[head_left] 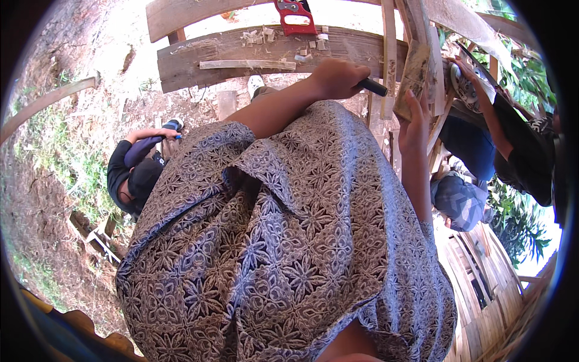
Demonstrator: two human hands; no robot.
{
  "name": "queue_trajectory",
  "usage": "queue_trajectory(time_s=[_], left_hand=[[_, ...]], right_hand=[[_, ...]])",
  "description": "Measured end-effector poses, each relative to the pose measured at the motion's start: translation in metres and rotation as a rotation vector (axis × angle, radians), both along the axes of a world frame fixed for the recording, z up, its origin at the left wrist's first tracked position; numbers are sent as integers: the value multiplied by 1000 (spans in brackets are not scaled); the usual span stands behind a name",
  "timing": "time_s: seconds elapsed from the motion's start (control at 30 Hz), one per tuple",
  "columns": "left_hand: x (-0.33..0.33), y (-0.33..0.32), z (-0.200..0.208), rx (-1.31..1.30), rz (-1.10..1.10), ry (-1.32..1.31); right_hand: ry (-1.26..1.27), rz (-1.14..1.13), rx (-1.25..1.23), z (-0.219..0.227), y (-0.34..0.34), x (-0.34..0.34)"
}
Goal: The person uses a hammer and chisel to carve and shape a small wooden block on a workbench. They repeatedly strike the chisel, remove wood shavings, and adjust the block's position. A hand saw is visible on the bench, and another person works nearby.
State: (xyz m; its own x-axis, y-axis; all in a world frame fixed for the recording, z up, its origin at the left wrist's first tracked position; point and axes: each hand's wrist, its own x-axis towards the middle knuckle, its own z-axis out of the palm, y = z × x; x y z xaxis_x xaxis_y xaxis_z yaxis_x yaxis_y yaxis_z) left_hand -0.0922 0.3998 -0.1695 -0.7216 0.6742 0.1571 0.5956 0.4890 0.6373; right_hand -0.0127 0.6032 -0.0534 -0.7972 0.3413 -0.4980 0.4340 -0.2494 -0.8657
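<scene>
My left hand is closed around a dark cylindrical handle, whose end sticks out to the right; the rest of that tool is hidden in the fist. Against a wooden block rests my right hand, its fingers wrapped along the block's lower side. The block stands tilted beside a thin upright strip of wood. Between the dark handle and the block there is a small gap.
A weathered plank bench carries a red-handled saw, a long wood strip and several small offcuts. One person crouches at the left; others work close on my right. Split slats lie at lower right.
</scene>
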Motion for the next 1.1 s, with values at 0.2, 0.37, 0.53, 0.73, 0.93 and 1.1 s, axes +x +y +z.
queue_trajectory(time_s=[0.2,0.37,0.53,0.73,0.93,1.1], left_hand=[[15,-13,-13,-102,-117,-110],[14,-36,-33,-138,-112,-70],[4,-41,-24,-23,-57,-41],[-6,-40,-11,-99,-11,-57],[-5,-35,-20,-116,-16,-65],[2,-31,-13,-223,-138,-64]], right_hand=[[-57,33,-25,-7,-8,30],[-147,-13,-26,-15,-13,44],[-142,-40,-87,-16,-21,48],[-78,-18,-140,-1,-35,51],[-18,-53,-24,8,-31,53],[7,-237,-84,-3,-12,52]])
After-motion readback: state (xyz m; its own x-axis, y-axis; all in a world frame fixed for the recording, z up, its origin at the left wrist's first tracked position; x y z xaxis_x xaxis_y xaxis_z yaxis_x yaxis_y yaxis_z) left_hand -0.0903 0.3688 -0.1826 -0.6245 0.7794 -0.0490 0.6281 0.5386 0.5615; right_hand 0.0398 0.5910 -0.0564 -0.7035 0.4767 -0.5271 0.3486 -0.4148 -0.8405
